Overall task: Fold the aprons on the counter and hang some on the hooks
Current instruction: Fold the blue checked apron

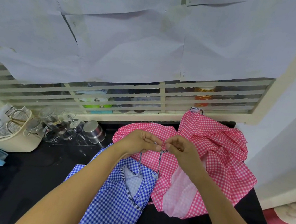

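Both hands are working the strap of the blue apron. The left hand and right hand meet almost tip to tip, each with its fingers curled in and pinching the top of the loop, nothing else held. Below the fingers the strap falls in two strands to the apron's bib, which lies part-folded on the counter under the wrists. Just beyond and beneath the fingers, spreading off to the right hand's side, the pink aprons lie rumpled and unfolded.

This looks like tidying or gathering the strap, either to finish the blue fold or to ready it for hanging; no hook is in view. The next move likely calls for keeping the loop pinched and untwisted while it is laid flat or lifted.
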Demonstrator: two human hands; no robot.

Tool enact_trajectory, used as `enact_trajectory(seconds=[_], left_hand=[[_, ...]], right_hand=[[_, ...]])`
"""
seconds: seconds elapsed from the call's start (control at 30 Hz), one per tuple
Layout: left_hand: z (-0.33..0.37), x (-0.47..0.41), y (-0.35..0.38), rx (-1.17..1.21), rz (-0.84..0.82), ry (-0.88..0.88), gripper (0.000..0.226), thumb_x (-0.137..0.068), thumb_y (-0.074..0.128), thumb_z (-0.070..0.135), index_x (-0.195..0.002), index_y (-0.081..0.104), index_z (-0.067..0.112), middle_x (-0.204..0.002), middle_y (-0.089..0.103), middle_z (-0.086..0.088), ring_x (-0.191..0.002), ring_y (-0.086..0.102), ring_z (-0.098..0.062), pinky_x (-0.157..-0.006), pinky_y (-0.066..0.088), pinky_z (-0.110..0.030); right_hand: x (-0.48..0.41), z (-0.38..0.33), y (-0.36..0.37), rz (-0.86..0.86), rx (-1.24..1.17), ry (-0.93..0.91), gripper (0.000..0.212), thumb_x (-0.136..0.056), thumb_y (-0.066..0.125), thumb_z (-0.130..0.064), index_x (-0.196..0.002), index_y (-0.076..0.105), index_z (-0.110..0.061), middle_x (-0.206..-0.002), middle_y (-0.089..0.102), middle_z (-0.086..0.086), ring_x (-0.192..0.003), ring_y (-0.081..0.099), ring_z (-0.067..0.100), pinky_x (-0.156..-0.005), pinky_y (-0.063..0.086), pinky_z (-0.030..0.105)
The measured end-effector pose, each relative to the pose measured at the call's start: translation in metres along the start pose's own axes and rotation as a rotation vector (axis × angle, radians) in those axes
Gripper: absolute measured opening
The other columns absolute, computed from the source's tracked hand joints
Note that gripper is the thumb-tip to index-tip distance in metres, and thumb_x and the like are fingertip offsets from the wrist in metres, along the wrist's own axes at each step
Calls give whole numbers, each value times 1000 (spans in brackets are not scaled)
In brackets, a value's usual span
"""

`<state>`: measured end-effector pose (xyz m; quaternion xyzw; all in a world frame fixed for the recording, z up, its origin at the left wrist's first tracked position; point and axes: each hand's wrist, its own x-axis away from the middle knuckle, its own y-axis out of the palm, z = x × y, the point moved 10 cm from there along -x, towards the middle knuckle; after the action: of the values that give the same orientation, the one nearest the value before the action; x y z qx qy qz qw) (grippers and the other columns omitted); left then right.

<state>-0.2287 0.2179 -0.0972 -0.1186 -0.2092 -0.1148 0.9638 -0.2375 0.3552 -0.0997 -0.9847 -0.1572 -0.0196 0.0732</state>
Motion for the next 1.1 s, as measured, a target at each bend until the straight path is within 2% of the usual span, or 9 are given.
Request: enact_trajectory(seconds=[0.13,0.23,0.37,0.47,0.63,0.77,0.93,1.03,1.1], left_hand=[[12,5,7,-29,-66,64,18,-81,67,-6,-88,70,11,-71,73,4,-69,68,-4,-69,51,-14],[15,11,7,-67,-79,77,16,-83,66,-6,-91,70,7,-67,71,5,-63,64,-1,-63,48,-11],[11,16,3,-100,-49,79,15,-82,71,3,-85,74,18,-62,62,-1,-58,48,-10,-57,40,-16],[10,18,3,-121,-25,102,14,-82,71,4,-86,73,17,-57,56,2,-53,42,-7,-54,37,-13],[7,22,3,-45,-22,112,20,-83,69,5,-79,76,24,-69,51,-9,-68,41,-23,-64,38,-21],[10,24,-2,-35,100,173,15,-81,72,4,-81,72,20,-68,62,-3,-64,55,-9,-66,46,-17],[33,34,-7,-348,361,359,7,-80,74,11,-86,74,15,-68,65,12,-55,53,9,-58,39,-6],[40,31,2,-590,306,381,11,-84,72,15,-94,76,15,-74,63,17,-60,53,11,-60,37,-3],[41,29,8,-710,265,386,10,-86,69,17,-94,75,14,-80,62,15,-63,52,9,-61,36,-3]], right_hand=[[7,12,15,-166,-231,140,17,-92,57,-7,-105,68,-12,-101,71,2,-94,65,11,-82,48,20],[11,13,20,-199,-282,147,19,-90,62,-16,-105,71,-9,-99,73,6,-93,67,15,-84,51,23],[14,17,20,-148,-355,186,14,-82,70,-11,-95,73,-7,-90,74,7,-82,69,14,-74,54,20],[14,22,26,-162,-371,219,14,-80,72,-13,-91,72,-6,-84,73,5,-79,68,14,-75,55,22],[15,15,33,-225,-293,162,14,-88,64,-17,-94,70,-6,-79,68,-2,-75,63,8,-76,52,19],[13,11,36,-229,-290,140,17,-95,56,-15,-93,67,-3,-81,60,8,-77,54,17,-78,48,23],[11,9,37,-210,-326,117,17,-96,53,-13,-88,64,-2,-84,59,13,-85,56,24,-86,52,32],[12,13,37,-203,-294,109,18,-96,54,-13,-86,63,-2,-84,59,15,-84,54,27,-92,49,43],[14,15,39,-205,-318,117,18,-96,53,-12,-85,63,-2,-79,59,11,-80,54,25,-89,48,43]])
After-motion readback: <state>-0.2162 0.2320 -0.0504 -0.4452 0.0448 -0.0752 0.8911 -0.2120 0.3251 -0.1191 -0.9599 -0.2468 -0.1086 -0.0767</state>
